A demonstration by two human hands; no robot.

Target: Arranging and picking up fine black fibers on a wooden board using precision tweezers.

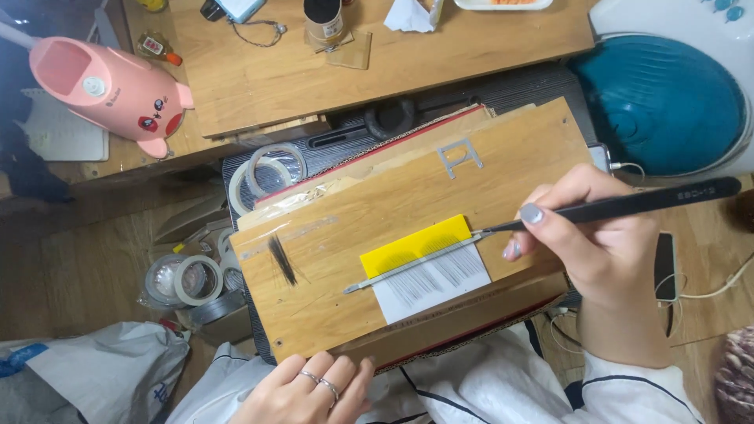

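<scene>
My right hand [597, 243] grips black tweezers [628, 206] whose tip touches the end of a thin grey strip [412, 265]. That strip lies slanted across a yellow card [408, 245] and a white card [436, 286] carrying rows of fine dark lashes. Both cards rest on a wooden board [345, 228] on my lap. A small tuft of dark lashes [282, 260] lies on the board's left part. My left hand [306, 391], with rings on two fingers, presses against the board's near edge and holds nothing else.
Several tape rolls [196, 279] lie left of the board, two more [267, 171] at its top corner. A pink pig-shaped container [110, 86] stands far left on a wooden table [377, 63]. A teal and white appliance [667, 94] sits at the right, a phone [666, 267] under my wrist.
</scene>
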